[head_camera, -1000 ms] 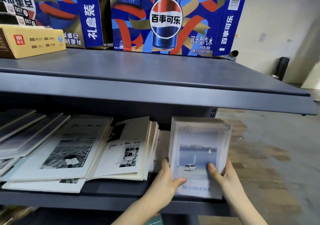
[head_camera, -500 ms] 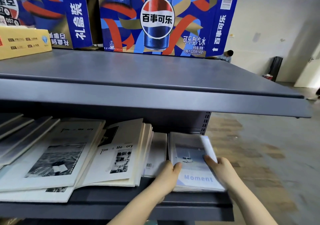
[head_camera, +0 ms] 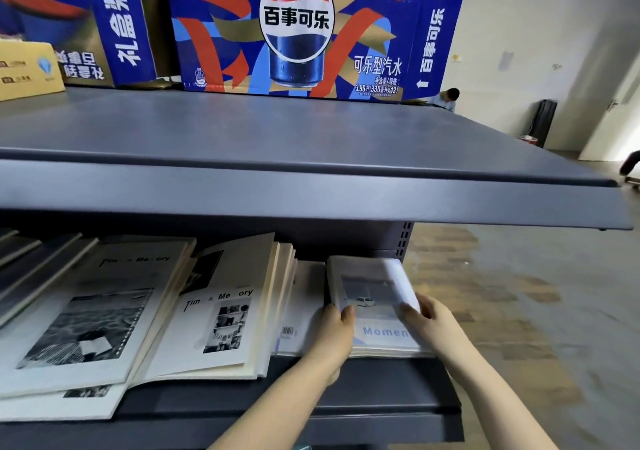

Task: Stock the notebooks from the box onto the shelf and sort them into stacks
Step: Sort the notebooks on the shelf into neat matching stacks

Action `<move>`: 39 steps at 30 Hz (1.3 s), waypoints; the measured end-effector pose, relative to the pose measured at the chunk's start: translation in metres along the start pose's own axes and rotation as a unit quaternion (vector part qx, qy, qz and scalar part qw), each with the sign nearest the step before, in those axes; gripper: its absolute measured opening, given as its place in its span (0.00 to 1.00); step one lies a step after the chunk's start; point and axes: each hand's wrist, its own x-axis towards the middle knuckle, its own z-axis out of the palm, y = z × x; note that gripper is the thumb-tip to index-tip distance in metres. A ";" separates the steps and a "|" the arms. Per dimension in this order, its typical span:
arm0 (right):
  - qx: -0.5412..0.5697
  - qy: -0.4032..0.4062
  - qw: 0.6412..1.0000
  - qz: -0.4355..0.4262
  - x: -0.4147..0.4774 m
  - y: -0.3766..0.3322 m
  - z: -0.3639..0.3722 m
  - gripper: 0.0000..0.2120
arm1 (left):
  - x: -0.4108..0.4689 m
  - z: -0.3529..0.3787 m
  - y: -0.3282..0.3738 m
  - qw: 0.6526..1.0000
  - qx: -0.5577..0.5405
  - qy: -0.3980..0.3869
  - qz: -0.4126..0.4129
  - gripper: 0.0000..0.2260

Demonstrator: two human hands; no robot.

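Left hand (head_camera: 331, 329), right hand (head_camera: 431, 321): one stack (head_camera: 367, 290)

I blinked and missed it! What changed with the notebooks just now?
The Moment notebooks, held tilted up a second ago, were laid flat on the lower shelf. The left hand and right hand still grip them. The Time & Memory notebooks stayed put.

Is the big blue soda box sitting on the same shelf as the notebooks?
No, the soda box stands on the upper shelf, above the notebooks.

"Moment" notebooks (head_camera: 375, 314) lie stacked (pale blue covers) on the shelf (head_camera: 381, 390).
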 end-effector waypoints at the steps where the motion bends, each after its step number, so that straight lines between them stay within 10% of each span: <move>1: -0.003 -0.006 1.000 -0.012 -0.002 0.000 0.001 0.09 | 0.001 0.001 0.001 1.000 0.001 0.007 -0.003 0.14; 9: -0.086 -0.133 0.987 -0.018 -0.012 0.011 -0.007 0.55 | 0.014 0.001 0.006 0.999 0.037 0.038 0.004 0.15; 15: -0.153 -0.065 0.985 -0.044 -0.006 0.014 0.005 0.44 | 0.012 -0.005 0.007 0.997 0.034 -0.018 0.061 0.18; 22: -0.167 -0.059 0.983 -0.052 0.005 0.014 0.006 0.43 | 0.000 -0.013 -0.002 0.952 0.251 -0.041 0.169 0.45; 39: -0.128 -0.008 0.989 -0.072 -0.001 0.019 0.004 0.34 | -0.017 -0.020 0.006 0.919 0.347 0.022 0.185 0.35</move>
